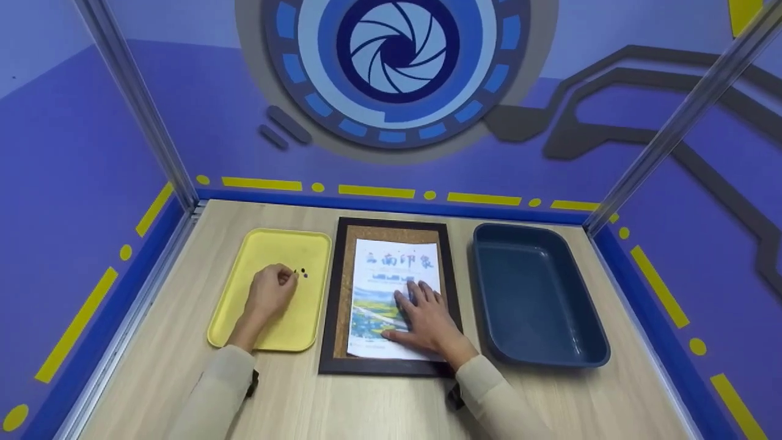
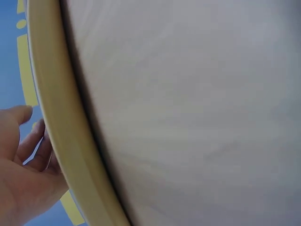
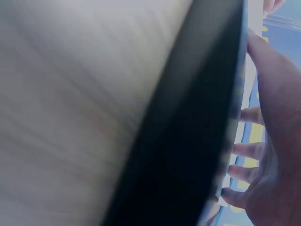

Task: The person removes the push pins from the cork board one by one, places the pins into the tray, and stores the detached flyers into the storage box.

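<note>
Over the yellow tray (image 1: 253,333), my left hand (image 1: 273,290) pinches with thumb and forefinger at a tiny dark piece (image 1: 295,271). Just right of those fingertips lie two more small dark pieces (image 1: 305,273) on the tray; their kind is too small to make out. My right hand (image 1: 427,318) rests spread on a printed sheet (image 1: 382,284) with a landscape picture and blue Chinese characters. Under the sheet is a dark-framed cork board (image 1: 344,293). Both wrist views look mostly past a blurred rim, with part of each hand at the side.
A deep dark blue bin (image 1: 537,293) stands right of the board. All three sit side by side on a pale wooden table (image 1: 366,403). Purple printed panels (image 1: 183,122) and metal posts (image 1: 131,91) enclose the table at the back and sides.
</note>
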A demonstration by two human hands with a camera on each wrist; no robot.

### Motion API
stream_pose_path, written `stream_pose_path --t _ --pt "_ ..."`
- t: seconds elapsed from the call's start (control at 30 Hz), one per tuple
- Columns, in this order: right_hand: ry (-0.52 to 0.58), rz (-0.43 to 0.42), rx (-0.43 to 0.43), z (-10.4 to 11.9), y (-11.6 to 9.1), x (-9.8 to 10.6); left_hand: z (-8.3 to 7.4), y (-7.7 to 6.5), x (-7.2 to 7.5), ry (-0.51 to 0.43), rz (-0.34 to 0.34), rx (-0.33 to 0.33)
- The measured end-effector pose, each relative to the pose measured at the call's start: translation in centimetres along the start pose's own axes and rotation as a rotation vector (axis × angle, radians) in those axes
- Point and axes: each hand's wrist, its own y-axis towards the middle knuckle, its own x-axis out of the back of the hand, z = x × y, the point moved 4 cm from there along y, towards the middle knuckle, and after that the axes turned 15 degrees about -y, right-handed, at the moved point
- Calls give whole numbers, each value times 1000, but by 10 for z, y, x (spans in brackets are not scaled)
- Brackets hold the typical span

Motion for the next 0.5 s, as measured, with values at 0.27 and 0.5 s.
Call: stream_pose_path --t 0.27,0.5 --pt "60 -70 -18 -5 -3 -2 -43 2 -26 -15 -2 -93" --pt "148 -247 13 -12 -10 7 -80 5 -57 -57 63 -77"
